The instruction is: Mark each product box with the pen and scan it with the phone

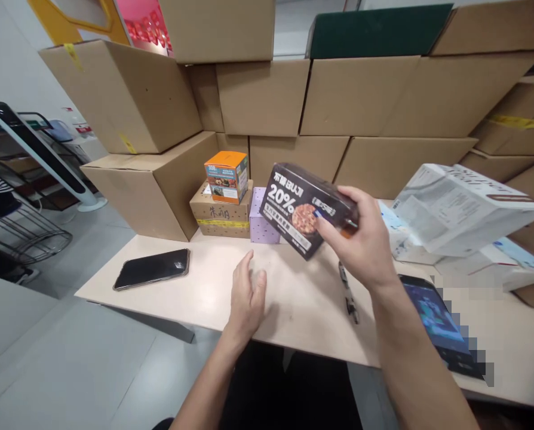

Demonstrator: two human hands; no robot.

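Observation:
My right hand (365,242) grips the right end of a dark food box (294,209), which is tilted above the table (204,304). White "20%" lettering and a round topped food picture cover its front. My left hand (248,292) hovers over the table's front part, fingers apart, holding nothing. Behind the dark box is a lilac box (263,218), partly hidden by it. To the left an orange box (226,177) rests on a small cardboard box (220,215) with yellow tape. A pen (348,292) lies below my right hand.
A phone (153,269) lies at the table's left, and a device with a lit screen (441,322) at the right. White boxes (468,209) are piled at the right rear. Large cardboard boxes (361,95) form a wall behind. A tower fan (43,149) stands left.

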